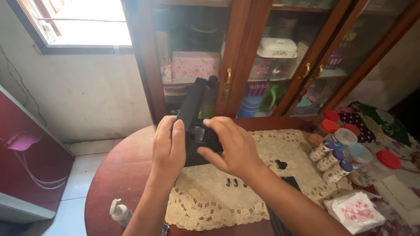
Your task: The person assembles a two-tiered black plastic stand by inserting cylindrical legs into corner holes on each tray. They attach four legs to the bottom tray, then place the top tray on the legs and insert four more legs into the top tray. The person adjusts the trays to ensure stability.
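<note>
Round and brown, the wooden table [122,170] has a cream lace cloth [205,196] spread over its middle. Closest to the camera, a white pump bottle [119,213] stands at the table's near edge, by the left arm. Both hands are held up over the cloth with a black, boxy device [194,126] between them. The left hand [168,146] wraps around its left side, with the fingers pressed close together. The right hand [229,146] curls over the front, and its thumb and fingers pinch a small part low on the device, though that part is too dark to tell. The device tilts up and away, above the cloth and not touching it. Under the hands, a few tiny dark bits [234,182] lie on the lace, and a small black piece [281,164] lies just to the right. These could roll off or get lost in the lace holes if the cloth is bumped. The device could slip and drop on them if the grip gets loose. Farther right stand small jars with red lids [334,126] and little bottles with blue caps [326,150]. Farthest away is a wooden cabinet with glass doors [245,57], and a bright window [83,22] on the left.
</note>
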